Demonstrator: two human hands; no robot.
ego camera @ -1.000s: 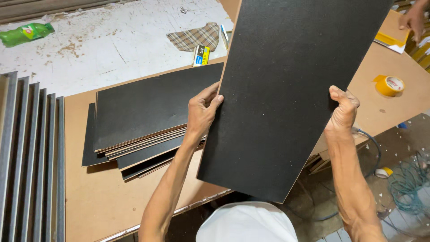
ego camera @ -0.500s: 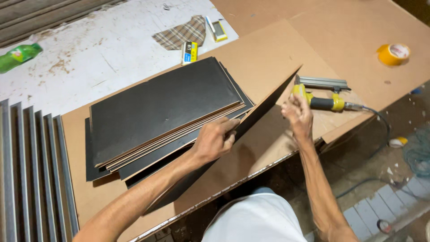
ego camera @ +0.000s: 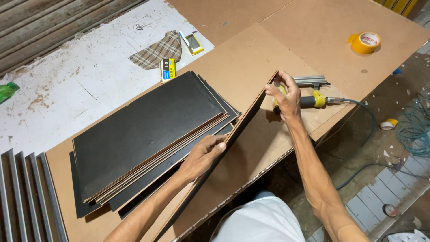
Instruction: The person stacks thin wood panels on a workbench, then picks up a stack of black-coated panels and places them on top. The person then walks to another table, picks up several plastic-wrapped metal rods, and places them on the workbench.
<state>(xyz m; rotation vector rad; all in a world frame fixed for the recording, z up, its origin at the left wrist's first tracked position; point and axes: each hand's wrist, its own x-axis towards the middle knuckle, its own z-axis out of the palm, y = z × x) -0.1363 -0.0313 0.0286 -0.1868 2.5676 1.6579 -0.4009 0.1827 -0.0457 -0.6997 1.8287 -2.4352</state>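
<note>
I hold one black board [ego camera: 244,123] on edge above the brown worktop [ego camera: 251,58], so only its thin side shows. My left hand [ego camera: 204,154] grips its near long edge. My right hand [ego camera: 284,96] pinches its far top corner. To the left lies a stack of black boards [ego camera: 148,134] with brown edges, fanned out flat. Just behind my right hand rests a yellow and grey nail gun [ego camera: 311,92] with a blue hose.
A roll of yellow tape [ego camera: 366,42] sits far right on the worktop. A checked cloth [ego camera: 156,51], small boxes [ego camera: 168,69] and a green bottle [ego camera: 6,89] lie on the white surface. Metal rails [ego camera: 27,192] stand lower left. Hoses [ego camera: 414,123] and tape rolls litter the floor.
The board was held up flat facing me; both hands have lowered and turned it onto its edge, close beside the stack and above the worktop.
</note>
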